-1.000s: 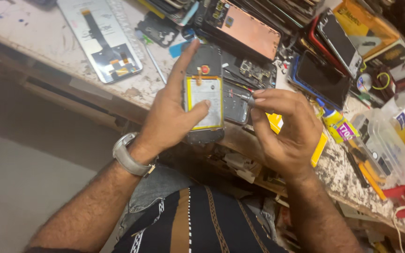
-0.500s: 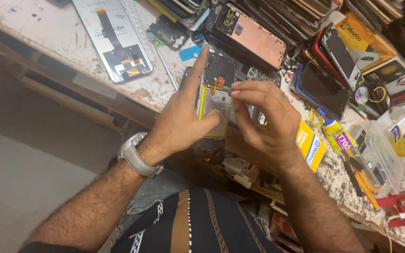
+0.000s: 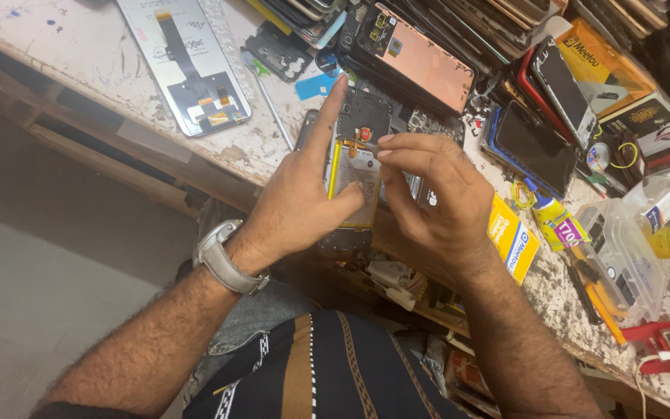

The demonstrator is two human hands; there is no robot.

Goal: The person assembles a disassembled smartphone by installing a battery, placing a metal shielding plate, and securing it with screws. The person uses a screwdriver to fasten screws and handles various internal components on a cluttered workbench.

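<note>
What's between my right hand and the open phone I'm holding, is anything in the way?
Nothing visible. The left hand props up the opened phone at the bench edge, and the right hand is already on it, its fingertips holding a thin tool against the phone's upper part.

Yellow box (image 3: pixel 512 237) by right hand (image 3: pixel 436 203); white screen panel (image 3: pixel 188 62) top-left.

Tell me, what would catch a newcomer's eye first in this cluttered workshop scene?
First, the opened phone in the middle, its back off and its battery showing, cradled by the left hand while the right hand works on it with a thin tool. Next, the detached screen panel lying on the stained workbench at upper left, and the heap of dismantled phones along the top.
</note>
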